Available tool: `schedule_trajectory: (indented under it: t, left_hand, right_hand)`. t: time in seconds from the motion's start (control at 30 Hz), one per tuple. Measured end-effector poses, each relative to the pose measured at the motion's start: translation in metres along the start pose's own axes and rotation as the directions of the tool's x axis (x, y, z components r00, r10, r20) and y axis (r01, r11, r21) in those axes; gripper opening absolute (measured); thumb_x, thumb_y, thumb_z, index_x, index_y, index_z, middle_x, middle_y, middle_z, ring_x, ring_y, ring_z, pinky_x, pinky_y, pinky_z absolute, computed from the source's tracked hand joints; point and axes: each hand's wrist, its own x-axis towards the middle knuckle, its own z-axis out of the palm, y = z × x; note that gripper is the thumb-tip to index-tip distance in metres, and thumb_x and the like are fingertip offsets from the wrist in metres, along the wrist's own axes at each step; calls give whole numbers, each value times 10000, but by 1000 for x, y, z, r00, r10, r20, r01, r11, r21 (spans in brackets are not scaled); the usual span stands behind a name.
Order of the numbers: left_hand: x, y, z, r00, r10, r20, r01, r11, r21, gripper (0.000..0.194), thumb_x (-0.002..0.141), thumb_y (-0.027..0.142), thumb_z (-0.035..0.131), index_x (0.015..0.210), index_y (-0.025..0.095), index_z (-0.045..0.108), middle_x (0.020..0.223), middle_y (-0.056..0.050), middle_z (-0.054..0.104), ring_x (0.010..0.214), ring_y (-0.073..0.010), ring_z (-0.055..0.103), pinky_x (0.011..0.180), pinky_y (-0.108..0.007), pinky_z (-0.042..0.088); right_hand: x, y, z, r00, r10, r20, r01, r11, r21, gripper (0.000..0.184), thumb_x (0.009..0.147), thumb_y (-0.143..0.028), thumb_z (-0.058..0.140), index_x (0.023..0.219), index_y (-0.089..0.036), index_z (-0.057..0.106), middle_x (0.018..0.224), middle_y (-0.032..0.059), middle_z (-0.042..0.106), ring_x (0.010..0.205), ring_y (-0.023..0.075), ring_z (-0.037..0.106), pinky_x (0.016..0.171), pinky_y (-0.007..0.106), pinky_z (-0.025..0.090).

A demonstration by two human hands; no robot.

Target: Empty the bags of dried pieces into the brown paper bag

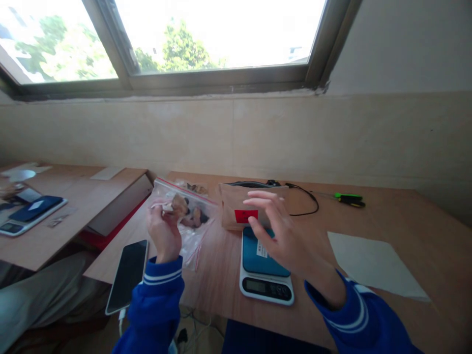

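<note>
Here | left hand [164, 233] — pinching knobbly tan piece [179, 205] by clear plastic bag [191, 242] | right hand [283, 242] — spread above flat scale [254, 263]

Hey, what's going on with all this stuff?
A person's left hand is at a clear bag with brownish pieces; its exact grip is unclear. The right hand is open over a scale, seemingly holding nothing. Behind the scale stands a brown pouch.

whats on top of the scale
On the scale, a white label shows on the blue platform. The right hand covers the platform's upper right; anything behind it cannot be seen.
</note>
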Motion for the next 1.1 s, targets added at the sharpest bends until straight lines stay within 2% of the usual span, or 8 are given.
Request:
schedule_trajectory:
  t: [0.23,0.37,0.5,0.57,0.63,0.73,1.0,1.1]
  left_hand:
    - [-58,19,25,997,-66,-32,63,992,-107,148,782,291,548,856,191,467,722,29,526,635,-101,556,630,-235,466]
    - [-64,25,44,994,-96,52,99,993,-60,157,821,298,510,920,184,466,792,10,535,690,-110,566,654,-241,469]
    - [-93,40,44,985,157,-69,-146,978,147,315,794,236,623,1058,217,452,1072,-25,520,954,-119,558,811,-233,468]
    - [-121,49,35,951,294,-96,-267,937,224,229,834,262,610,1013,232,470,994,1,518,859,-98,546,779,-211,466]
    - [-150,57,24,974,107,198,-159,951,267,135,898,356,540,887,224,517,766,20,512,636,-96,506,604,-203,457]
    - [-176,60,12,845,-250,472,93,939,331,301,889,481,533,750,215,517,615,24,496,477,-96,455,428,-206,399]
    - [-178,31,-3,815,-432,386,262,869,420,345,847,539,573,794,202,519,673,15,546,593,-112,565,516,-199,499]
    - [-185,24,-8,749,-511,422,344,844,412,390,849,594,531,816,208,491,626,28,546,536,-124,590,464,-213,502]
  right_hand:
    - [-11,-34,39,999,32,38,-40,974,223,342,952,-313,487,1276,-206,470,1298,123,564,1250,239,507,1046,443,436]
    - [1,-41,41,977,207,-59,-171,914,368,127,936,-273,504,1001,-218,598,959,39,695,894,173,669,804,304,549]
    - [-1,-43,22,930,338,-146,-269,894,358,90,922,-261,525,921,-228,609,846,11,700,760,153,680,684,257,541]
    - [-11,-46,12,927,341,-158,-279,906,319,85,925,-249,523,920,-231,606,851,17,702,770,158,683,689,259,538]
    - [-24,-52,7,928,346,-140,-293,907,302,84,926,-241,524,920,-238,608,841,16,703,765,161,684,692,263,539]
    - [-46,-62,7,936,350,-33,-318,883,347,106,931,-267,518,951,-250,621,894,26,713,800,174,691,696,273,551]
    - [-79,-57,19,822,509,255,-561,649,513,231,948,-378,484,867,-213,625,772,10,697,700,150,689,591,215,533]
    - [-84,-50,17,787,548,283,-600,573,558,241,923,-408,522,877,-196,626,828,26,708,767,157,706,658,220,556]
